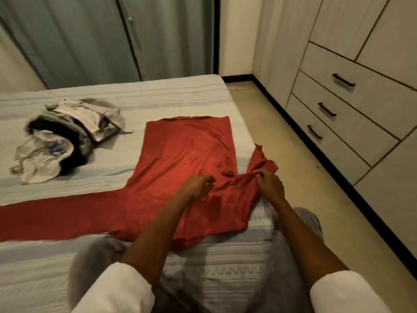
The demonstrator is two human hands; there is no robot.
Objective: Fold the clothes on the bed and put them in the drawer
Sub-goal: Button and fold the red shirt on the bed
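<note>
A red long-sleeved shirt (180, 159) lies spread flat on the striped bed (135, 91), one sleeve stretched out to the left. My right hand (269, 182) pinches the bunched right sleeve near the bed's right edge. My left hand (199, 186) rests on the middle of the shirt with its fingers loosely curled, holding nothing. The wall unit on the right has three drawers (352, 102) with black handles, all closed.
A heap of unfolded grey, white and black clothes (67, 136) sits at the left of the bed. A strip of beige floor (293, 154) runs between the bed and the drawers. Grey-green curtains (101, 37) hang behind the bed.
</note>
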